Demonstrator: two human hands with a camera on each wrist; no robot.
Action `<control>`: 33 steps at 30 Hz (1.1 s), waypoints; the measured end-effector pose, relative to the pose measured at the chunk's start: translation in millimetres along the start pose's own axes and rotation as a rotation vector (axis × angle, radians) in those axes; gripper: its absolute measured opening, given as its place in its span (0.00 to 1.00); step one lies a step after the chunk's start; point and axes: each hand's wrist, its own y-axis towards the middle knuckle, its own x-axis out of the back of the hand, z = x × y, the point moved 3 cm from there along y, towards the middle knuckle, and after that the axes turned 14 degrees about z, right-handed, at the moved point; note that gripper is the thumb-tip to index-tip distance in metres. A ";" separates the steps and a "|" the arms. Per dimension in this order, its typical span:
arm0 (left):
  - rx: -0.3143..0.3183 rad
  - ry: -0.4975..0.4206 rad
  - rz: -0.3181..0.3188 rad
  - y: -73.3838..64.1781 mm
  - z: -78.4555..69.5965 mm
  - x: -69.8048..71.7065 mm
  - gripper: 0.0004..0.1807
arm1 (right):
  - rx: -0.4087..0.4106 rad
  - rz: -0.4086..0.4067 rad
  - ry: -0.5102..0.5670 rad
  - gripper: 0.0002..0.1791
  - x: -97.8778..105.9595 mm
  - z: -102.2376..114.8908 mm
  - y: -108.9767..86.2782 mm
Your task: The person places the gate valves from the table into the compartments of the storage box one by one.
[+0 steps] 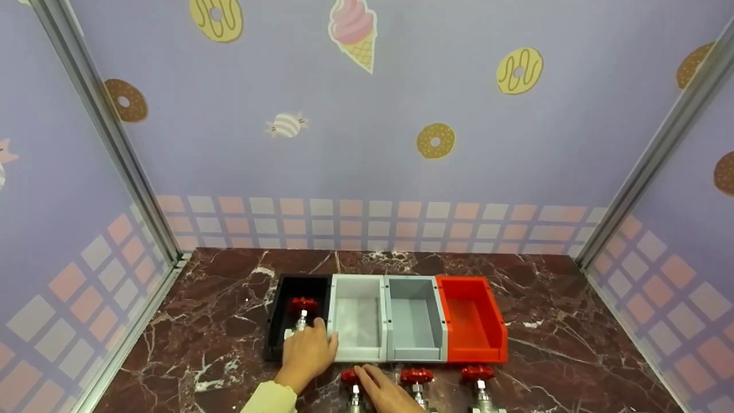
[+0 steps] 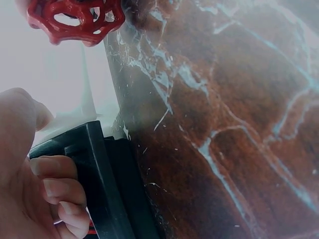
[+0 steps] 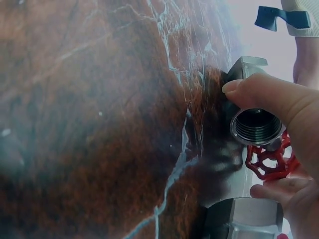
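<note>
My left hand (image 1: pixel 309 351) reaches into the black bin (image 1: pixel 274 321), over the lower body of a metal valve with a red handwheel (image 1: pixel 303 303). Its thumb points out toward the white bin, while several fingers (image 2: pixel 62 191) curl inside the black bin's front corner. I cannot tell whether those fingers grip the valve. At the table, my right hand (image 1: pixel 385 393) holds another valve (image 3: pixel 255 127). The thumb lies on its metal body beside a threaded opening, and fingers reach around by its red handwheel (image 3: pixel 271 162).
Joined to the black bin are a white bin (image 1: pixel 358 354), a grey bin (image 1: pixel 417 354) and a red bin (image 1: pixel 479 354). Two more valves with red handwheels (image 1: pixel 417 376) (image 1: pixel 477 373) stand on the marble-patterned table (image 1: pixel 550 355), right of my right hand. Patterned walls (image 1: pixel 378 172) enclose it.
</note>
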 end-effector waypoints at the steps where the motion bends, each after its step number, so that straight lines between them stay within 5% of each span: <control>1: -0.001 -0.002 -0.001 0.0 -0.1 0.2 0.19 | 0.006 -0.005 0.001 0.48 0.2 -0.1 -0.4; 17: 0.009 -0.010 0.011 0.3 0.3 -0.8 0.19 | 0.021 -0.108 -0.042 0.49 5.5 0.2 -1.6; 27: -0.001 0.000 0.001 0.1 0.2 -1.2 0.19 | -0.038 -0.028 0.024 0.47 12.6 -0.8 -0.4; 33: -0.008 -0.004 -0.006 -0.1 0.0 -0.2 0.19 | 0.006 -0.126 -0.034 0.50 14.3 -1.1 -2.4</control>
